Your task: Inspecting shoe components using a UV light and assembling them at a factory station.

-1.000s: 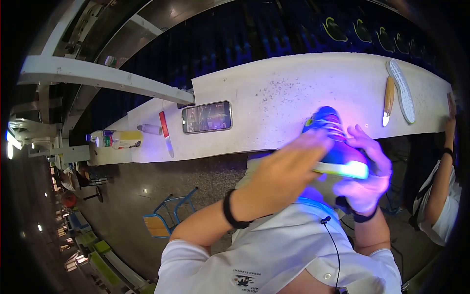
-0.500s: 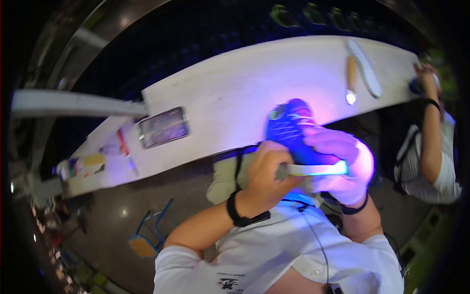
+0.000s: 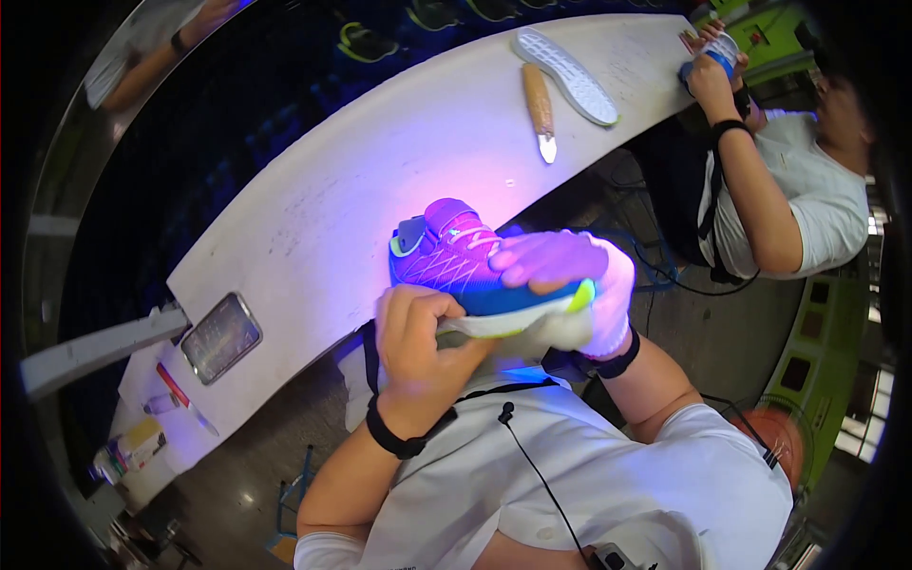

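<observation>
Between my hands is a blue-purple sneaker (image 3: 456, 270) with light laces, tilted, under a violet glow. Its white sole (image 3: 508, 319) with yellow-green accents faces me. My bare left hand (image 3: 418, 337) is closed on the sole edge at the shoe's left end, its thumb beneath. Wearing a white glove, my right hand (image 3: 570, 285) wraps round the right end, fingers over the upper. Some of its fingers are blurred or hidden behind the shoe.
On the long white table (image 3: 313, 209) lie a loose white sole (image 3: 567, 76), a wooden-handled knife (image 3: 539, 112), a phone (image 3: 221, 337) and a red marker (image 3: 173, 388). A grey bar (image 3: 104, 351) juts in at left. A co-worker (image 3: 769, 180) at right holds a blue shoe.
My view has swung round, bringing the co-worker further in. The sneaker has turned so its side and laces show more clearly. Both hands still grip it.
</observation>
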Available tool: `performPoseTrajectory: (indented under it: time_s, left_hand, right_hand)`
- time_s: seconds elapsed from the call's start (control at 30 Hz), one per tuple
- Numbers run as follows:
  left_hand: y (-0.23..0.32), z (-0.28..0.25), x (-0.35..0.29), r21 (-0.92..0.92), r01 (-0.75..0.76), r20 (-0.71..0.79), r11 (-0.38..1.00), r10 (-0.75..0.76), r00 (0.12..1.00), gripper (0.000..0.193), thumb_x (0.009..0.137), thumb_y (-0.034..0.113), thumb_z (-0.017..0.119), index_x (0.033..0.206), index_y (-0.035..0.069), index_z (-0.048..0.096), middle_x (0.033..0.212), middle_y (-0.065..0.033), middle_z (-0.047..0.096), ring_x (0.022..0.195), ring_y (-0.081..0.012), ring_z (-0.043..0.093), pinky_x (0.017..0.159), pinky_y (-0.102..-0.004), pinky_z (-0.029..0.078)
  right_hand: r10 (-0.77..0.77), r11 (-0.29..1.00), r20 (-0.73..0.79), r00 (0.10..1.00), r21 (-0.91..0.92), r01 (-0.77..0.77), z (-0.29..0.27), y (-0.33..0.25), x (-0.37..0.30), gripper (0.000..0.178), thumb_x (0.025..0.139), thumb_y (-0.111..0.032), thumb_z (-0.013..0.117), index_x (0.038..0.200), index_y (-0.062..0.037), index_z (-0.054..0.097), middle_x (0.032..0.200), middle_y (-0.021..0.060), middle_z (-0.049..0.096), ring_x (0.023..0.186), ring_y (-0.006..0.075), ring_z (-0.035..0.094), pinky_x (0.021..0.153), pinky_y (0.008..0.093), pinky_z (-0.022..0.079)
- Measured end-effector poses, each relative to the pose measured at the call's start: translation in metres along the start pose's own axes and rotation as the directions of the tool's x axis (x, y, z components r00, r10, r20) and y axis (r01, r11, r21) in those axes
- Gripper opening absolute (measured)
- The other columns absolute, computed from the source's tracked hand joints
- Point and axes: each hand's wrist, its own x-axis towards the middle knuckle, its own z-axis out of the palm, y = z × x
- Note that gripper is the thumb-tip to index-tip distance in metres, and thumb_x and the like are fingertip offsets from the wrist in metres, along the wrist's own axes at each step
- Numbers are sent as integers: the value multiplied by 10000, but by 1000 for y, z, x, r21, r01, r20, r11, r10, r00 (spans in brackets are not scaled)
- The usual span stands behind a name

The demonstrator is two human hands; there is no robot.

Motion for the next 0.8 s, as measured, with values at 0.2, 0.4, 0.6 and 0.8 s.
performPoseTrajectory:
  time_s: [0.2, 0.4, 0.6, 0.8]
  left_hand:
    - [-8, 8, 34, 255, -141, 232, 957, 81, 969, 460, 705, 124, 928, 1023, 28, 610, 1131, -204, 605, 1102, -418, 607, 991, -543, 492]
    - [-17, 1, 51, 250, -196, 360, 948, 97, 928, 430, 734, 119, 912, 1026, 8, 616, 1220, -235, 640, 1242, -440, 621, 1076, -575, 517]
    - [-55, -32, 58, -66, 70, 312, 995, -46, 949, 581, 745, 74, 919, 1274, 63, 678, 1442, -151, 663, 1349, -352, 619, 1175, -472, 465]
    - [-14, -106, 88, -152, 46, 238, 987, -8, 971, 818, 684, 148, 959, 1437, 79, 647, 1408, -134, 682, 1358, -318, 614, 1174, -428, 461]
  right_hand:
    - [455, 816, -123, 882, 453, -358, -54, 36, -36, 376, 910, -247, 803, 1196, -22, 709, 1394, 234, 673, 1324, 390, 623, 1129, 493, 503]
    - [552, 756, -57, 832, -387, -529, -50, 6, -6, 539, 837, -148, 768, 1359, -20, 728, 1305, 176, 739, 1219, 237, 699, 1078, 359, 528]
    - [438, 795, -224, 870, -355, -492, -60, 38, -17, 399, 916, -239, 716, 1203, 34, 768, 952, 125, 793, 857, 189, 753, 802, 329, 600]
    - [669, 743, -234, 705, 195, -640, 1, 75, 15, 720, 1124, -605, 419, 1182, 52, 709, 1018, 124, 763, 941, 177, 738, 854, 331, 594]
